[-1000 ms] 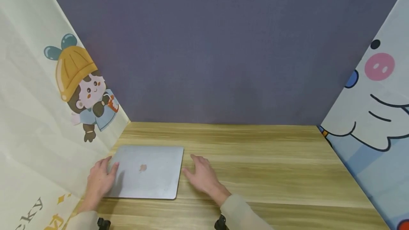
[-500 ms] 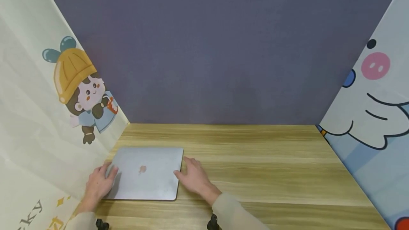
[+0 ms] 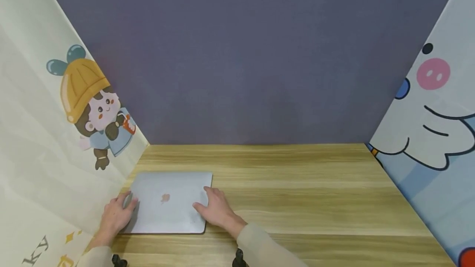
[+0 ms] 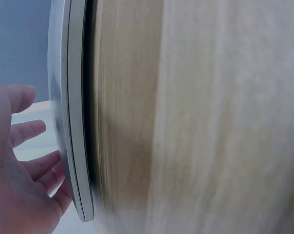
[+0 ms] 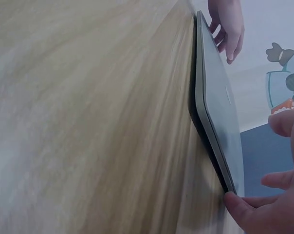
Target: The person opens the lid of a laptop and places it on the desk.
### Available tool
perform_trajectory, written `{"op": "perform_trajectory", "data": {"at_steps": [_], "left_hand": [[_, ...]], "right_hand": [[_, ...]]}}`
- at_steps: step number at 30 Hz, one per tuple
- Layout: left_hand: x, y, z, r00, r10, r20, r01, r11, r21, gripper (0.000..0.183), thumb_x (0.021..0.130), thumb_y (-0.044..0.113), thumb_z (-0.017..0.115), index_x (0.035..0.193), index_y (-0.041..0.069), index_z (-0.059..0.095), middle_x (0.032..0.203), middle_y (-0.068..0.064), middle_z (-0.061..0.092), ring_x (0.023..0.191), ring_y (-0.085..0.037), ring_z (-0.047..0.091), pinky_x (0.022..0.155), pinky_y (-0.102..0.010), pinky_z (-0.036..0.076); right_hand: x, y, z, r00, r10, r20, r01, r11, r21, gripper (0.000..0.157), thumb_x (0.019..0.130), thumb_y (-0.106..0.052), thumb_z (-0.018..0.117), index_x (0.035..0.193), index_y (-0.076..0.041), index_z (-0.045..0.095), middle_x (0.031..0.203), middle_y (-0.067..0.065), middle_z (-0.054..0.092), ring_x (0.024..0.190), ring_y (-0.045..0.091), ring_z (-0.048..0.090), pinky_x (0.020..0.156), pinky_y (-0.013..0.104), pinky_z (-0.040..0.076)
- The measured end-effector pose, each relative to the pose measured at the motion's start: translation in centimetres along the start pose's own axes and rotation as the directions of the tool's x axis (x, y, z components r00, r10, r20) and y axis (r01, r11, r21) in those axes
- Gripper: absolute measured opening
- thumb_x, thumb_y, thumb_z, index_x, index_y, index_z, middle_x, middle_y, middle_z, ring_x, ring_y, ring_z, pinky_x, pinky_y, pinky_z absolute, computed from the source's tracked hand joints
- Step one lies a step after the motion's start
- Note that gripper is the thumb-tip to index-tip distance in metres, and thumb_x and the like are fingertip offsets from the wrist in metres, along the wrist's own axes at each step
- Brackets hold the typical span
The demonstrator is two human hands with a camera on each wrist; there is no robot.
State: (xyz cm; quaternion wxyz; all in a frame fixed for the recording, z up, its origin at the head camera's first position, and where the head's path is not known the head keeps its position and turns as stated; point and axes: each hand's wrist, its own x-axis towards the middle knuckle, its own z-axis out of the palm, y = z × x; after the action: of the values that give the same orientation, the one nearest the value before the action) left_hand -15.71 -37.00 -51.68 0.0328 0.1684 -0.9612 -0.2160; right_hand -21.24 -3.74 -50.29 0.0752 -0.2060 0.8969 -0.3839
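Note:
A closed silver laptop [image 3: 168, 215] with an apple logo on its lid lies flat at the left part of the wooden table. My left hand [image 3: 115, 217] is at its left side, thumb spread over the lid; in the left wrist view some fingers [image 4: 42, 165] touch the laptop's side. At the right side is my right hand [image 3: 218, 210], with its thumb above the lid. The right wrist view has one fingertip [image 5: 237, 207] against the laptop's edge, while the thumb stays apart from the lid. Neither hand visibly grips the laptop.
The wooden table [image 3: 297, 201] extends to the right of the laptop. A dark grey panel [image 3: 252, 61] rises behind it. Close to my left hand is a white cloth wall [image 3: 33, 143] with a cartoon figure; a patterned wall [image 3: 415, 168] stands at the right.
My right hand has moved left, from beside the laptop onto its right edge. The left hand has stayed at the left edge. The laptop has not visibly moved on the table.

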Motion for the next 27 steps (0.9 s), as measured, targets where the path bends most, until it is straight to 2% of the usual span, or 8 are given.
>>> {"op": "perform_trajectory", "data": {"at_steps": [8, 16, 27], "left_hand": [[0.3, 0.2, 0.1, 1.0, -0.019, 0.025, 0.019, 1.0, 0.006, 0.062, 0.099, 0.044, 0.034, 0.138, -0.004, 0.037, 0.131, -0.041, 0.033, 0.117, -0.06, 0.032, 0.094, -0.068, 0.03], [0.4, 0.7, 0.2, 0.999, -0.041, 0.035, 0.042, 0.999, -0.022, 0.058, 0.1, 0.039, 0.035, 0.138, -0.005, 0.038, 0.136, -0.038, 0.031, 0.121, -0.059, 0.028, 0.097, -0.068, 0.025], [0.5, 1.2, 0.1, 0.995, -0.099, 0.002, 0.099, 0.994, -0.039, 0.052, 0.098, 0.03, 0.039, 0.135, -0.007, 0.044, 0.13, -0.037, 0.036, 0.116, -0.056, 0.034, 0.095, -0.065, 0.029]], "right_hand": [[0.4, 0.0, 0.8, 0.998, 0.064, -0.013, -0.062, 0.993, 0.104, 0.065, 0.087, -0.038, 0.064, 0.137, 0.0, 0.046, 0.136, 0.02, 0.048, 0.127, 0.036, 0.042, 0.104, 0.048, 0.037], [0.5, 0.2, 1.2, 0.995, 0.097, -0.032, -0.093, 0.99, 0.106, 0.063, 0.084, -0.036, 0.068, 0.133, 0.0, 0.05, 0.129, 0.017, 0.049, 0.121, 0.034, 0.045, 0.099, 0.046, 0.041], [0.3, 0.0, 1.2, 0.995, 0.085, -0.045, -0.081, 0.994, 0.076, 0.058, 0.082, -0.031, 0.071, 0.127, 0.002, 0.055, 0.125, 0.018, 0.049, 0.117, 0.033, 0.046, 0.099, 0.045, 0.042]]}}
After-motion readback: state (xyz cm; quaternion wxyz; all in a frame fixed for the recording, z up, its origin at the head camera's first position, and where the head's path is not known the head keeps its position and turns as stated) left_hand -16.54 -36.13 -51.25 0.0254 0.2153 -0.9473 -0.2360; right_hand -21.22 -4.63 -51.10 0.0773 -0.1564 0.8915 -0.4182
